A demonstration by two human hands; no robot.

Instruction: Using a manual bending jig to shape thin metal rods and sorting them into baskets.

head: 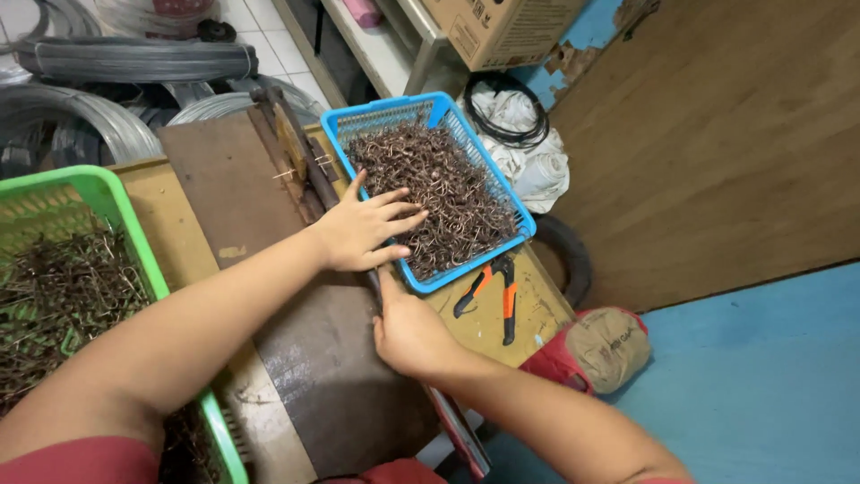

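Note:
My left hand (365, 228) lies flat with fingers spread on the near left edge of a blue plastic basket (428, 109), its fingertips resting on the heap of bent brown wire pieces (448, 193) inside. My right hand (408, 332) rests on the edge of the dark metal plate (322, 350) of the bench, just below the basket's near corner, fingers curled against the edge; I cannot tell whether it holds anything.
A green basket (112, 202) with similar wire pieces stands at the left. Orange-handled pliers (497, 287) lie on the yellow bench beside the blue basket. Coils of wire (134, 63) sit behind. A cardboard box (506, 31), white rags and a wooden board are at right.

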